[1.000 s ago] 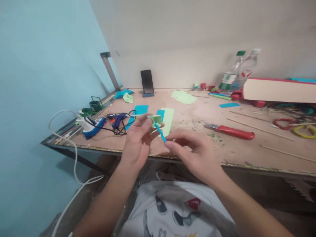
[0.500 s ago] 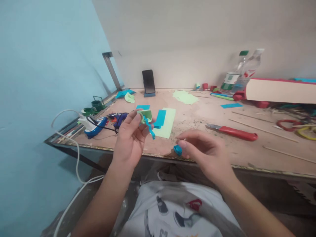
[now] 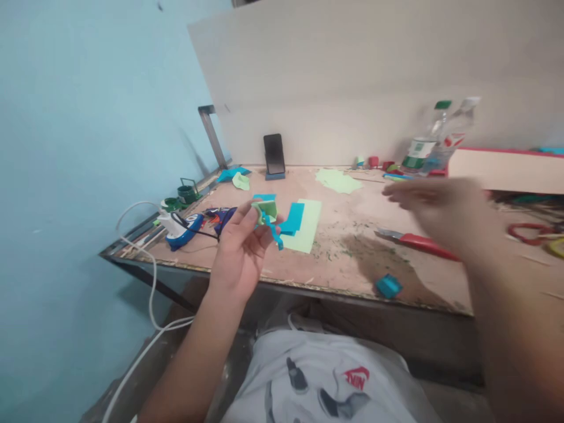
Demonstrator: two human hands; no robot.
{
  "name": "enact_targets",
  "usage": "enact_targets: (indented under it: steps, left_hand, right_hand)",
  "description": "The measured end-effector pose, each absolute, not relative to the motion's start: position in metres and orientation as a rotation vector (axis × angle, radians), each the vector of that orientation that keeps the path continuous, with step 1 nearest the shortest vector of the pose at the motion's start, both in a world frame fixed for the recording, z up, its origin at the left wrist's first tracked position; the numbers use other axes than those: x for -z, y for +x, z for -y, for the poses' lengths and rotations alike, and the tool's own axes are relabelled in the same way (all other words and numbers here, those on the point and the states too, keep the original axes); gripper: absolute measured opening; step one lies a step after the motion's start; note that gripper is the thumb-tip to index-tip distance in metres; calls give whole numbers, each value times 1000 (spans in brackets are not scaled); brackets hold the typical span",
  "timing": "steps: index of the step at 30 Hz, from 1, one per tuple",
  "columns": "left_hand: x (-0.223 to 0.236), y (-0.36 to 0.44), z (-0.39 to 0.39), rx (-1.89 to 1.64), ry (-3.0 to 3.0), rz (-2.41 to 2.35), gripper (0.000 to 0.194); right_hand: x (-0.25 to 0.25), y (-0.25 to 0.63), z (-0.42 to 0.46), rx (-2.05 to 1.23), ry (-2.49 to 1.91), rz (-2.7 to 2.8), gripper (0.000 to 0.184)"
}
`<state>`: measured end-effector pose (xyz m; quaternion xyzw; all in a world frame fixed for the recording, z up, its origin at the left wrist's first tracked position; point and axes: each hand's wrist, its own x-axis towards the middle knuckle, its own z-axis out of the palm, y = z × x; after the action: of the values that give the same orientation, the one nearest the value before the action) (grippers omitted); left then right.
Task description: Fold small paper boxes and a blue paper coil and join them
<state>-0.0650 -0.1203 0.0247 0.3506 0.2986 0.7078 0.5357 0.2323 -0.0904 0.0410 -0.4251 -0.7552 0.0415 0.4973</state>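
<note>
My left hand (image 3: 240,252) is closed on a small folded piece of light green paper (image 3: 268,208). A twisted blue paper strip (image 3: 275,232) hangs from that piece past my fingers. My right hand (image 3: 440,205) is raised over the right part of the table, smeared by motion, its fingers stretched to the left with nothing visible in them. Below it, near the front edge, lies a small folded blue paper piece (image 3: 388,286). Partly behind my right hand is a red-handled utility knife (image 3: 423,244), its blade pointing left.
Blue paper strips (image 3: 295,216) lie on a light green sheet (image 3: 311,226). A phone (image 3: 274,154) stands at the back. Bottles (image 3: 420,144), a box (image 3: 506,170) and red scissors (image 3: 526,233) are at the right. A blue power strip (image 3: 185,234) with a white cord is at the left.
My right hand has let go of the small blue paper piece, which now rests farther right, and has lifted up and rightward. My left hand keeps its hold; the view has shifted slightly.
</note>
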Motion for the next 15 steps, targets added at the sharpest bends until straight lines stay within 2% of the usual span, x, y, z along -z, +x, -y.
enact_targets:
  steps: [2,3,5,8,12,15]
  left_hand:
    - [-24,-65,118,-1677,835,-699,31]
    - [-23,-64,117,-1670,829,-687,31]
    - [-22,-61,116,-1653,792,-653,31]
    - [-21,-50,119,-1622,700,-621,31]
    - [-17,-36,126,-1598,668,-637,28]
    - [-13,-31,130,-1594,695,-632,30]
  right_hand:
    - [-49,237,80,-89,-1118,1897,13]
    - [-53,237,81,-127,-1163,1919,11]
    - [-58,232,91,-242,-1206,1899,17]
    - [-58,207,120,-401,-1130,1802,11]
    - [-50,163,155,-746,-1018,1755,13]
    - [-44,139,163,-866,-882,1768,9]
